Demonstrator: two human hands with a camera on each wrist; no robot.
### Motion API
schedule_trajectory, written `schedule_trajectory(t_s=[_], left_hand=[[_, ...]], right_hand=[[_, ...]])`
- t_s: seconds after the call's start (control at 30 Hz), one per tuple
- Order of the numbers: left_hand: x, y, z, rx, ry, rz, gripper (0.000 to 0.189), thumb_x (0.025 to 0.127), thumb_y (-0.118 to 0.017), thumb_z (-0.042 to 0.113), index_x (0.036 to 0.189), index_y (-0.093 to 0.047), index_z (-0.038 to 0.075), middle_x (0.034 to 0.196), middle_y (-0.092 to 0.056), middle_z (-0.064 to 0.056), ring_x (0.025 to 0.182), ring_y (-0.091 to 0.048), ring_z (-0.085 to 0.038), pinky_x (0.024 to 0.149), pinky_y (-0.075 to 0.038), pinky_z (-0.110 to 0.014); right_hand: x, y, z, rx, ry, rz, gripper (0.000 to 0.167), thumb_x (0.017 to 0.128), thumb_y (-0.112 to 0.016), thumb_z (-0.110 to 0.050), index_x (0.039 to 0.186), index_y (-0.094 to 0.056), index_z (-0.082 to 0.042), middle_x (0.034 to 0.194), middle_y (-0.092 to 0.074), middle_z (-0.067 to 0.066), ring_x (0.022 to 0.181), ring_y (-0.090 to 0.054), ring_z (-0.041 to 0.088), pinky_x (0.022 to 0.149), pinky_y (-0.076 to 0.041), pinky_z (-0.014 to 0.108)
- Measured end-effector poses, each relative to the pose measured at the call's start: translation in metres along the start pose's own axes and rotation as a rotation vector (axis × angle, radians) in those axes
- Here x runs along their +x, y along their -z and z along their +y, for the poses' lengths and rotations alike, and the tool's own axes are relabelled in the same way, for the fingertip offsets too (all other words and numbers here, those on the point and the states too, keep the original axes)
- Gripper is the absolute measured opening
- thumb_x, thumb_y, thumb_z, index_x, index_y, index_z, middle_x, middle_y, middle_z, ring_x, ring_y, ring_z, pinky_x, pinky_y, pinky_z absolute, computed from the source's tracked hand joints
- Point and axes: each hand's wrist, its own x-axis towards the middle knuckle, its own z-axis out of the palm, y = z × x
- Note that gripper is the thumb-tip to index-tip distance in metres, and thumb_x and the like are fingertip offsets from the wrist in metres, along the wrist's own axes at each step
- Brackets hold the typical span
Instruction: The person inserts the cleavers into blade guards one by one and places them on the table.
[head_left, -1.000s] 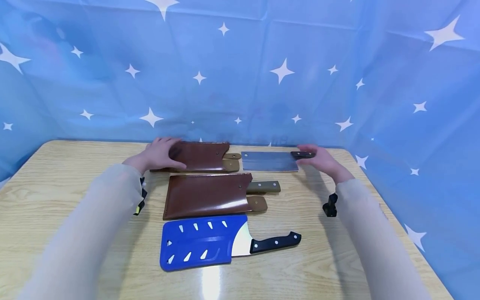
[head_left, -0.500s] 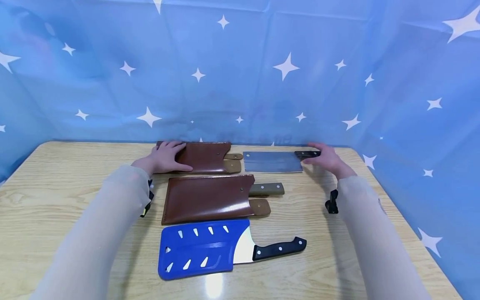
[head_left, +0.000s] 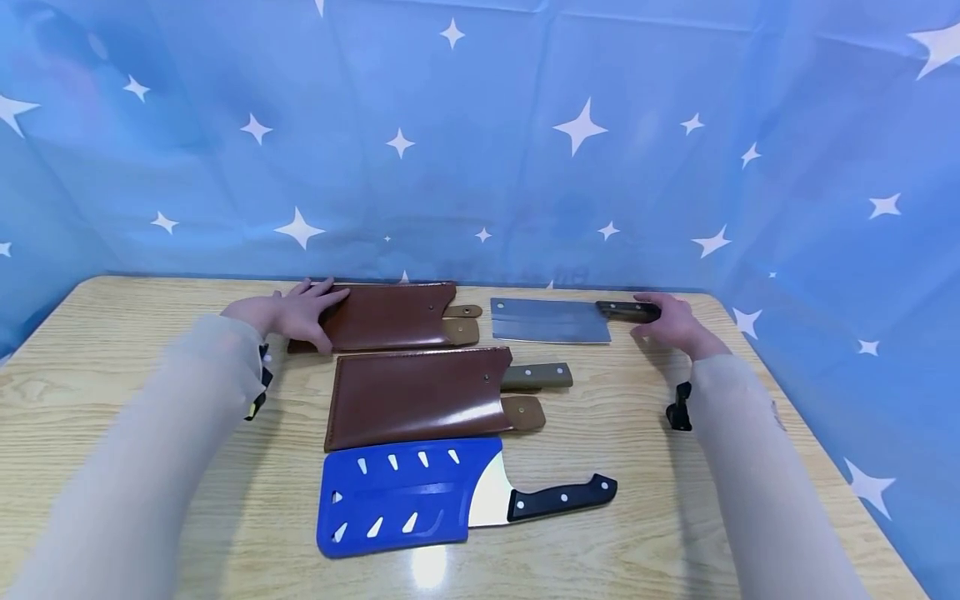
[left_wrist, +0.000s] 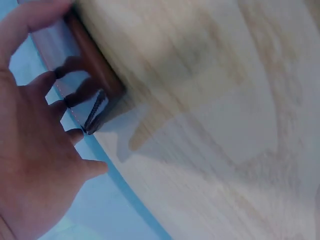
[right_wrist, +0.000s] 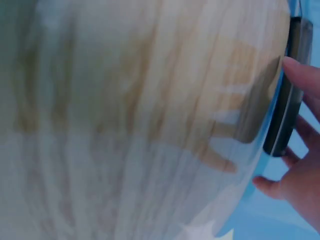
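At the table's far side, my left hand [head_left: 300,315] spreads its fingers over the left end of a brown leather knife sheath [head_left: 397,317]. In the left wrist view the fingers [left_wrist: 45,82] stand apart above the sheath's stitched corner [left_wrist: 102,90]. Right of that sheath lies a bare cleaver [head_left: 551,321], blade leftward, its dark wooden handle [head_left: 628,312] pointing right. My right hand [head_left: 675,323] is at the handle's end, thumb on the near side and fingers on the far side. The right wrist view has the thumb tip right at the handle's edge [right_wrist: 287,110], the other fingers spread.
Nearer lies a second brown sheath [head_left: 416,396] with an olive-handled knife [head_left: 536,377] in it. In front is a black-handled cleaver [head_left: 562,498] in a blue slotted blade cover [head_left: 397,496]. A blue starry cloth [head_left: 480,142] hangs behind the wooden table [head_left: 585,558].
My left hand has moved left and the far sheath has slid slightly left, widening the gap to the bare cleaver. My right hand has drawn right along the handle, exposing more of it.
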Motion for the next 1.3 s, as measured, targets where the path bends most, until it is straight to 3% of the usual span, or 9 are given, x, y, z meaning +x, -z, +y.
schedule_trajectory(t_s=[0.17, 0.27, 0.33, 0.4, 0.63, 0.8, 1.07, 1.3], left_hand=[[0.0, 0.001, -0.004, 0.022, -0.002, 0.009, 0.117, 0.064, -0.08, 0.041, 0.15, -0.009, 0.004, 0.151, -0.006, -0.027, 0.137, -0.004, -0.05, 0.103, -0.009, -0.071], [0.001, -0.001, -0.007, 0.027, -0.009, 0.023, 0.126, 0.061, -0.081, 0.051, 0.15, -0.007, 0.002, 0.151, -0.004, -0.029, 0.138, -0.003, -0.05, 0.105, -0.009, -0.069], [0.002, -0.003, -0.01, 0.03, -0.017, 0.022, 0.128, 0.06, -0.081, 0.055, 0.15, -0.006, 0.002, 0.152, 0.0, -0.029, 0.138, 0.001, -0.052, 0.105, -0.009, -0.07], [0.002, -0.004, -0.011, 0.025, -0.031, 0.02, 0.129, 0.06, -0.08, 0.056, 0.15, -0.005, 0.002, 0.152, 0.003, -0.029, 0.137, 0.004, -0.054, 0.105, -0.01, -0.07], [0.0, -0.007, -0.011, -0.056, -0.077, 0.059, 0.125, 0.062, -0.082, 0.05, 0.15, -0.007, 0.003, 0.149, -0.008, -0.028, 0.134, -0.01, -0.049, 0.102, -0.026, -0.064], [-0.003, -0.008, -0.012, -0.069, -0.081, 0.073, 0.123, 0.063, -0.081, 0.05, 0.15, -0.007, 0.003, 0.148, -0.008, -0.028, 0.133, -0.012, -0.048, 0.101, -0.027, -0.063], [-0.01, 0.0, -0.002, -0.078, -0.133, 0.115, 0.12, 0.066, -0.08, 0.047, 0.15, -0.007, 0.002, 0.148, -0.008, -0.029, 0.133, -0.013, -0.048, 0.102, -0.026, -0.064], [-0.017, 0.003, 0.012, -0.094, -0.152, 0.11, 0.118, 0.067, -0.08, 0.045, 0.15, -0.008, 0.003, 0.147, -0.009, -0.027, 0.132, -0.015, -0.046, 0.101, -0.028, -0.062]], right_hand=[[-0.004, -0.002, 0.005, 0.055, 0.022, 0.023, 0.052, 0.089, -0.061, -0.014, 0.134, -0.041, 0.005, 0.134, -0.038, 0.032, 0.113, -0.041, 0.043, 0.091, -0.037, 0.052], [-0.006, -0.003, 0.007, 0.072, 0.045, 0.034, 0.044, 0.089, -0.063, -0.017, 0.124, -0.047, 0.006, 0.12, -0.047, 0.028, 0.098, -0.045, 0.035, 0.083, -0.038, 0.044], [-0.008, -0.001, 0.01, 0.088, 0.049, 0.024, 0.044, 0.089, -0.064, -0.02, 0.122, -0.048, 0.005, 0.117, -0.049, 0.025, 0.097, -0.045, 0.031, 0.083, -0.037, 0.041], [-0.01, 0.001, 0.012, 0.115, 0.043, 0.006, 0.046, 0.09, -0.063, -0.023, 0.124, -0.047, 0.003, 0.118, -0.048, 0.023, 0.099, -0.043, 0.03, 0.084, -0.036, 0.04], [-0.019, 0.003, 0.022, 0.188, 0.007, -0.035, 0.058, 0.089, -0.063, -0.034, 0.131, -0.044, 0.001, 0.132, -0.041, 0.021, 0.108, -0.042, 0.029, 0.088, -0.038, 0.039], [-0.026, 0.003, 0.026, 0.211, -0.008, -0.027, 0.062, 0.087, -0.065, -0.039, 0.132, -0.045, 0.0, 0.135, -0.042, 0.021, 0.107, -0.046, 0.027, 0.086, -0.041, 0.037], [-0.042, 0.016, 0.021, 0.31, -0.025, 0.01, 0.066, 0.09, -0.059, -0.04, 0.139, -0.039, 0.0, 0.139, -0.039, 0.02, 0.094, -0.054, 0.002, 0.095, -0.044, 0.043], [-0.048, 0.026, 0.009, 0.317, 0.022, 0.007, 0.064, 0.09, -0.061, -0.038, 0.139, -0.04, -0.002, 0.139, -0.039, 0.02, 0.095, -0.056, 0.009, 0.098, -0.041, 0.05]])
